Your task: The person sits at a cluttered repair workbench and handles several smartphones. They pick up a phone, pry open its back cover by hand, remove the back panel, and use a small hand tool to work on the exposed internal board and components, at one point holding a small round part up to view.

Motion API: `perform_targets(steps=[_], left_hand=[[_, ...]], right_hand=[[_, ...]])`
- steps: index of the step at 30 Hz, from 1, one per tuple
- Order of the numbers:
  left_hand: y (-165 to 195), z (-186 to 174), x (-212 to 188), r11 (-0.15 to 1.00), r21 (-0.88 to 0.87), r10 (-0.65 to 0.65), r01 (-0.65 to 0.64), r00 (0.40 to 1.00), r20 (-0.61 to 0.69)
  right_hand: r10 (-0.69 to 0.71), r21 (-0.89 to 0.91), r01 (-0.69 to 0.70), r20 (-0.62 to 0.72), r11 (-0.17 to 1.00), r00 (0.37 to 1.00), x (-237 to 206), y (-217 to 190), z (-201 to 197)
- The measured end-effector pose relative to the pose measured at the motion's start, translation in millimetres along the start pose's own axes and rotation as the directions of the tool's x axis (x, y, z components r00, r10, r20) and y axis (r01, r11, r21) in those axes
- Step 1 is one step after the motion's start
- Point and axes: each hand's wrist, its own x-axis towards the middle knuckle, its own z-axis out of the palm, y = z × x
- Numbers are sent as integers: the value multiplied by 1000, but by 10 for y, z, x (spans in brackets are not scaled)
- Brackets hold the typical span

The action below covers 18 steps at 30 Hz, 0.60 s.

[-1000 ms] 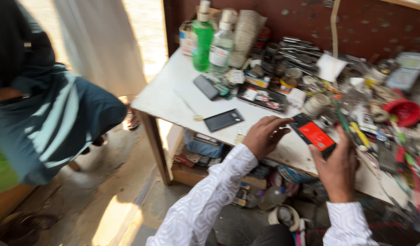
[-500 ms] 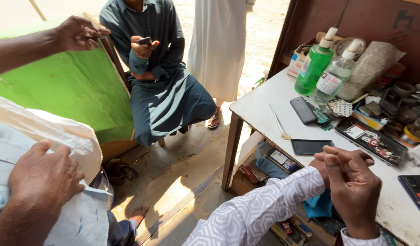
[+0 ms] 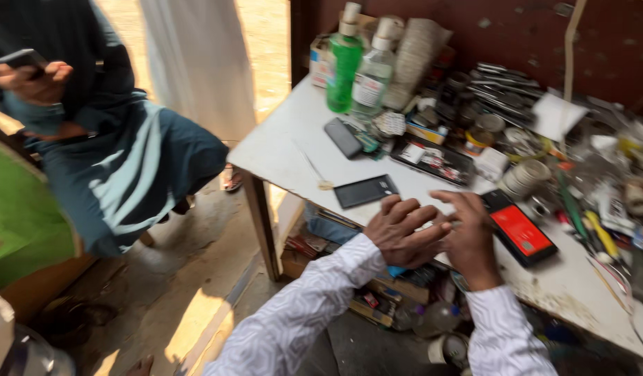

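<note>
The counter [image 3: 280,150] is bare at its left front; bottles [image 3: 356,66], phones [image 3: 365,191] and tool clutter [image 3: 586,195] crowd the rest.

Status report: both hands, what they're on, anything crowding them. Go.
Left hand and right hand together at white table edge, nothing visibly gripped. Red-backed phone beside right hand. Dark flat panel close left; clutter behind.
</note>
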Motion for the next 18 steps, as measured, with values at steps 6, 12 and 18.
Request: perform_targets(steps=[6, 12, 18], left_hand=[[-124, 130, -75, 990, 36, 136, -135, 990, -32], [-116, 60, -7, 997, 43, 63, -63, 998, 3], [-151, -43, 5, 999, 17, 35, -34, 999, -40]], right_hand=[[-183, -118, 206, 181, 971, 966, 390, -189, 75], [-153, -198, 217, 296, 956, 943, 652, -306, 167], [-183, -197, 215, 170, 956, 968, 486, -485, 212]])
